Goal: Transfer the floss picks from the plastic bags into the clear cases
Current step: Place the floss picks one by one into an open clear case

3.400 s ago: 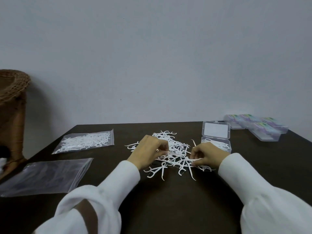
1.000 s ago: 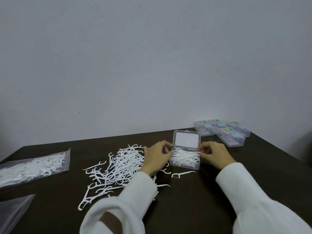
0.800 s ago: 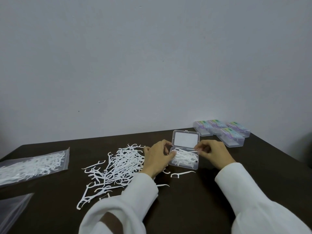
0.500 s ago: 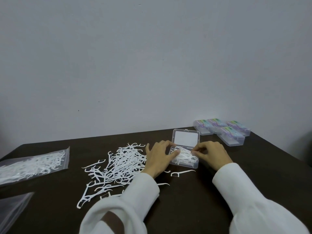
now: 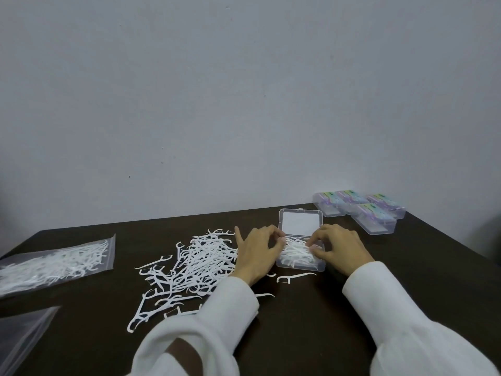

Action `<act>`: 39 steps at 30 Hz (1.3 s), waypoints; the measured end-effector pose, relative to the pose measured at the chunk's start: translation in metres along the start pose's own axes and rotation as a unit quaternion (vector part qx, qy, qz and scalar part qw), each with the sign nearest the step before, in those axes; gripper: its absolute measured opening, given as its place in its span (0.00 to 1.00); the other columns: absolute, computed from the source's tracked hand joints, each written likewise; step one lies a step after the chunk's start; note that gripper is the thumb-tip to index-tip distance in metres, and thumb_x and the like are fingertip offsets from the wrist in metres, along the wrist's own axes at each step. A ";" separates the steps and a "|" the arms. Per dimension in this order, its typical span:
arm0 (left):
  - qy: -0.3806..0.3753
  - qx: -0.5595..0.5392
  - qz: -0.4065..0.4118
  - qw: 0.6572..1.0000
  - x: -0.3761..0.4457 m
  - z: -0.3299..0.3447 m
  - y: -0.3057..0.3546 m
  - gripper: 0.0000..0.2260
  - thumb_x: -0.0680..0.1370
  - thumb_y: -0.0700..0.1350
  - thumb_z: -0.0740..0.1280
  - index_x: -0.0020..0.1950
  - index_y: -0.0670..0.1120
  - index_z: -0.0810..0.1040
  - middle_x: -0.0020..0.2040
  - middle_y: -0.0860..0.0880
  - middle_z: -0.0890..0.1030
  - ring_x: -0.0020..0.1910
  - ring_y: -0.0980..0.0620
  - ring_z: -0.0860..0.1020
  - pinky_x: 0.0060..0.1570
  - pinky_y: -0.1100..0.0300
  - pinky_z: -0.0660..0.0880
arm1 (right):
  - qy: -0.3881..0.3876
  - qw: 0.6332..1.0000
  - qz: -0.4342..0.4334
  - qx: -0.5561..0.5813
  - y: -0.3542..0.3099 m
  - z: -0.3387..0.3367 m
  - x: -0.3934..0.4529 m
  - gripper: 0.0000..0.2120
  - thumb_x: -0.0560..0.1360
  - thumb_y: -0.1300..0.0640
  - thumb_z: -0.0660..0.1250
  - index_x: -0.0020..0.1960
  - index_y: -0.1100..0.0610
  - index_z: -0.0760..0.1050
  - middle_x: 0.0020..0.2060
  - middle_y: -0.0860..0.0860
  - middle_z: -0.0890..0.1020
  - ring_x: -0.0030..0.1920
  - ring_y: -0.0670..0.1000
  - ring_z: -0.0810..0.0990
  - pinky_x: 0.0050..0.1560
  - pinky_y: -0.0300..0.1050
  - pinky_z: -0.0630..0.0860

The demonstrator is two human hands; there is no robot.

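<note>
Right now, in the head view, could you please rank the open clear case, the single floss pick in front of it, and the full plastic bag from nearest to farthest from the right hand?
From the right hand:
1. Open clear case, under its fingertips.
2. Single floss pick, just in front of the case.
3. Full plastic bag, far left.

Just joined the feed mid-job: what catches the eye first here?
Both hands, left hand and right hand, meet over the open clear case, pressing picks into it. A loose pile of floss picks sprawls to its left, and four closed cases sit at the table's far right corner.
</note>
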State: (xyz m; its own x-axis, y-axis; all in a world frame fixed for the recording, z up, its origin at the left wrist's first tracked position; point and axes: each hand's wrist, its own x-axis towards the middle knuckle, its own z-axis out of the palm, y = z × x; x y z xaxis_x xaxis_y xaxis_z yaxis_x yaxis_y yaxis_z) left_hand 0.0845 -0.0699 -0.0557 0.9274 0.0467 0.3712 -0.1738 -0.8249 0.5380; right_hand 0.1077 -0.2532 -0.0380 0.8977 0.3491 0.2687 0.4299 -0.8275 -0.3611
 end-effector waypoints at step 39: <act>-0.046 -0.115 -0.082 0.989 -0.002 0.006 0.016 0.14 0.77 0.43 0.62 0.57 0.59 0.79 0.60 0.54 0.75 0.62 0.55 0.73 0.70 0.37 0.37 | -0.057 0.996 -0.039 0.052 -0.003 0.003 0.000 0.11 0.76 0.60 0.64 0.53 0.48 0.78 0.61 0.48 0.77 0.61 0.48 0.75 0.62 0.39 0.68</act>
State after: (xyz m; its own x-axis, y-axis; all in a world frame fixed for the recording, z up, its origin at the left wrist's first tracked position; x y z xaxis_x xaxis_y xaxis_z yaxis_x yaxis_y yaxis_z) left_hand 0.0816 -0.0865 -0.0529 0.9736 0.1090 0.2007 -0.0802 -0.6597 0.7472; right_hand 0.1067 -0.2493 -0.0394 0.8641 0.4627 0.1981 0.5004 -0.7479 -0.4362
